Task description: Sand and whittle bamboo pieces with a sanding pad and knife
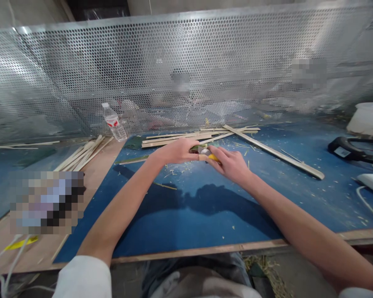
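Note:
Over the middle of the blue tabletop, my left hand (182,150) is closed around a green-skinned bamboo strip (132,159), whose long end sticks out to the left. Close beside it, my right hand (231,163) grips a yellow-handled tool (214,157), probably a knife; my fingers hide most of it and its blade cannot be made out. The two hands nearly meet where the tool is at the strip's near end. Thin shavings are scattered on the blue surface around them.
Split bamboo strips (177,140) lie behind my hands, with a long one (276,153) slanting right. More strips (83,154) rest at left near a water bottle (114,123). A perforated metal screen (205,54) closes the back. A black ring-shaped object (340,149) and white bucket (366,118) stand right.

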The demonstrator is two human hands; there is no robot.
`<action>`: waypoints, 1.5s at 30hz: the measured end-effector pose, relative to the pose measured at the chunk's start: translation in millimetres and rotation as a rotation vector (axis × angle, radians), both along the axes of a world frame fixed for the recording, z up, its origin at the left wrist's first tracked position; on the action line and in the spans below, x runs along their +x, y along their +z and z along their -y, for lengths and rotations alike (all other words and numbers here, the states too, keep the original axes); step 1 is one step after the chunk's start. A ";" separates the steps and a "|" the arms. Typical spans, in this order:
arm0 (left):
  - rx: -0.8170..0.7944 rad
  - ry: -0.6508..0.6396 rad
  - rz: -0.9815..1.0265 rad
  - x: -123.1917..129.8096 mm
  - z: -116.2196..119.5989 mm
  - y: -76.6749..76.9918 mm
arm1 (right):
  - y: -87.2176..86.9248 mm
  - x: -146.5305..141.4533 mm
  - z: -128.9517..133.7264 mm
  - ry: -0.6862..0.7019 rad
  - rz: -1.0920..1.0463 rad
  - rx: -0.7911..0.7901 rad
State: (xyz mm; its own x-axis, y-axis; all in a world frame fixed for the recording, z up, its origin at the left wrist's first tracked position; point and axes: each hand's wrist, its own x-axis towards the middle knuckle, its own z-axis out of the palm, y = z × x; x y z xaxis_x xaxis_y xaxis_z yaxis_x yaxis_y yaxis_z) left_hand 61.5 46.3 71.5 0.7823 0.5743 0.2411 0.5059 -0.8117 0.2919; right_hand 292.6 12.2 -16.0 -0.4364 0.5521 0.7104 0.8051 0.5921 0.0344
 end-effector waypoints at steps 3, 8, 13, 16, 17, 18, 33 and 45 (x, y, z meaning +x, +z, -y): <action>0.017 -0.012 0.003 -0.1 -3.0 -2.3 | 0.6 1.4 -0.2 0.018 -0.009 -0.012; 0.016 -0.009 0.048 1.4 -4.2 -3.7 | -4.7 -4.2 -1.0 -0.013 -0.065 -0.024; -0.025 0.003 0.089 2.9 -2.6 -0.7 | -8.5 -6.8 -3.8 -0.070 -0.080 -0.037; -0.025 0.004 0.094 3.8 -3.2 -0.9 | -8.1 -5.2 -5.1 -0.078 -0.080 -0.058; -0.022 0.005 0.097 4.0 -3.5 -1.3 | -8.0 -5.0 -5.1 -0.076 -0.083 -0.069; -0.019 0.009 0.099 4.2 -3.7 -1.7 | -8.0 -5.1 -5.0 -0.073 -0.088 -0.083; 0.000 0.024 0.100 6.6 -11.2 -8.1 | -21.9 -20.3 -4.4 -0.057 -0.297 -0.194; -0.002 0.097 0.158 8.6 1.1 2.8 | -8.9 -34.6 5.5 -0.003 -0.666 -0.238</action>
